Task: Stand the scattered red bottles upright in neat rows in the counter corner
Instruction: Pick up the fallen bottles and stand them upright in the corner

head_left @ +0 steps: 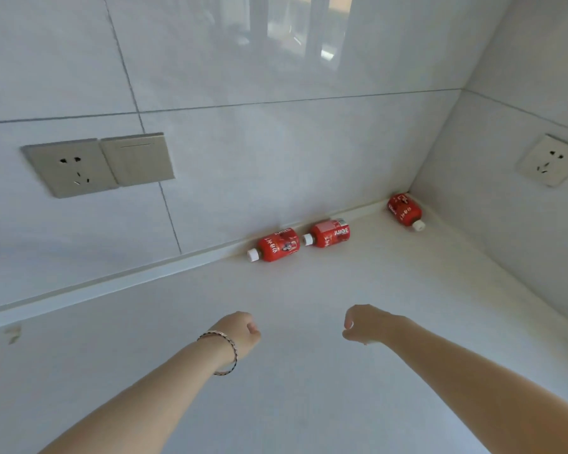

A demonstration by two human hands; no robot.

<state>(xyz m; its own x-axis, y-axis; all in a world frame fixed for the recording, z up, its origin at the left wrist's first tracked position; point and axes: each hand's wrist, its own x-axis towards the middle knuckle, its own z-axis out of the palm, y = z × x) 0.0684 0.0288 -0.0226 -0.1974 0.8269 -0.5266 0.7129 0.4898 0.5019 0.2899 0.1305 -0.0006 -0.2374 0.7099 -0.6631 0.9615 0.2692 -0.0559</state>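
While both hands hover above the white counter [309, 404], three red bottles lie on their sides near the counter corner [410, 191], all with white caps. The corner bottle [404, 209] lies closest to this corner, its cap pointing away from it. The middle bottle [330, 234] lies along the back wall, further from the corner, and the left bottle [277, 245] lies just beside it, still further out; both caps point away from the corner. The left hand [240, 332], with a bracelet [225, 353] on its wrist, has its fingers curled in and holds nothing. The right hand [366, 324] is also loosely curled and empty, well apart from the corner
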